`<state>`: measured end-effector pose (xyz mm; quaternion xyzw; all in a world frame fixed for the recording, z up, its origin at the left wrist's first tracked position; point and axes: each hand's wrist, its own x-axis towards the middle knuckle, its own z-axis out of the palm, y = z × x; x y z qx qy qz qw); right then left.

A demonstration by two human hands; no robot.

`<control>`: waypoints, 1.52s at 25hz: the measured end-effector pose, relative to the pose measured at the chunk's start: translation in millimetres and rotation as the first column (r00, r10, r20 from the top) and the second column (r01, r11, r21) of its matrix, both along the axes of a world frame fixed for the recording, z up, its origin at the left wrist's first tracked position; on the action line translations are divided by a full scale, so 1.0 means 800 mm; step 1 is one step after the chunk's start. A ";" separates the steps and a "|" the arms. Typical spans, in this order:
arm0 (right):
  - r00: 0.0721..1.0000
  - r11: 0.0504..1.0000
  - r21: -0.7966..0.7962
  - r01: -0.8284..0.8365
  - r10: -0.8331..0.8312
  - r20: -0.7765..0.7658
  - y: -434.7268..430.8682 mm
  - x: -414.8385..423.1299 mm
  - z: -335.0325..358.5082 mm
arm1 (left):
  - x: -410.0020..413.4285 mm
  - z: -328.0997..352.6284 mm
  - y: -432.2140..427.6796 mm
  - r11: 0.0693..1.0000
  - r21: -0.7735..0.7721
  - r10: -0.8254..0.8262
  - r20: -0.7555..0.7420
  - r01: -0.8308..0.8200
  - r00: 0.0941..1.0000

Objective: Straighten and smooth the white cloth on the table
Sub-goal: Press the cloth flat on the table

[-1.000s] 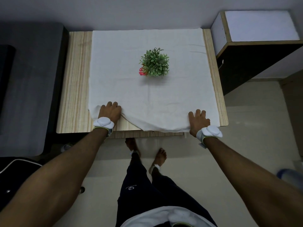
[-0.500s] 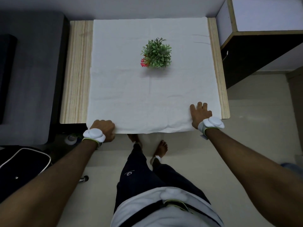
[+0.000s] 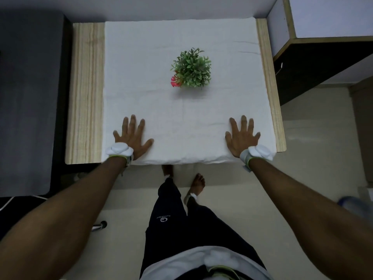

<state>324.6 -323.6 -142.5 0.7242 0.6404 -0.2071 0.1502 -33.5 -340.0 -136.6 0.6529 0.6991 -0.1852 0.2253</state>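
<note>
White cloth (image 3: pixel 181 118) is lying mostly flat on table (image 3: pixel 86 98), w/ faint creases at 2 o'clock. Left hand (image 3: pixel 132 138) & right hand (image 3: pixel 241 138) are pressing it, fingers spread wide, gripping nothing.

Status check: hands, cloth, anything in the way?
Left hand and right hand flat, open on white cloth. Creases far right. Potted plant mid-cloth.

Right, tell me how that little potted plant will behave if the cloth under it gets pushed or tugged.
The potted plant looks small and bushy, so it is probably light and would likely ride along with the white cloth. Its foliage hides the pot, so the base may be narrow; a sharp tug might tip it. With the left hand and right hand flat on the near part, gentle strokes should leave it standing.
</note>
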 end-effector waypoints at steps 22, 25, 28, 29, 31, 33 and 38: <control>0.999 0.928 0.372 -0.017 0.029 -0.027 0.381 -0.047 -0.045 | -0.034 -0.040 0.369 0.912 0.398 0.049 0.132 -0.098 0.990; 1.000 0.942 0.336 -0.010 0.003 0.020 0.400 -0.045 -0.065 | -0.042 -0.061 0.389 0.920 0.389 0.024 0.056 -0.044 0.998; 0.999 0.916 0.400 -0.020 0.007 0.033 0.411 -0.048 -0.058 | -0.041 -0.061 0.400 0.901 0.431 0.038 0.057 -0.058 0.998; 1.000 0.913 0.408 -0.019 0.007 0.029 0.420 -0.050 -0.055 | -0.042 -0.061 0.407 0.900 0.432 0.039 0.065 -0.063 0.997; 1.000 0.926 0.377 0.008 -0.017 0.020 0.434 -0.052 -0.058 | -0.044 -0.062 0.416 0.905 0.420 0.039 0.073 -0.067 0.997; 0.999 0.938 0.346 0.034 -0.039 0.008 0.438 -0.051 -0.066 | -0.045 -0.066 0.418 0.906 0.418 0.036 0.089 -0.070 0.995; 1.000 0.932 0.363 0.007 -0.014 0.019 0.439 -0.051 -0.057 | -0.039 -0.055 0.415 0.906 0.420 0.027 0.057 -0.049 0.998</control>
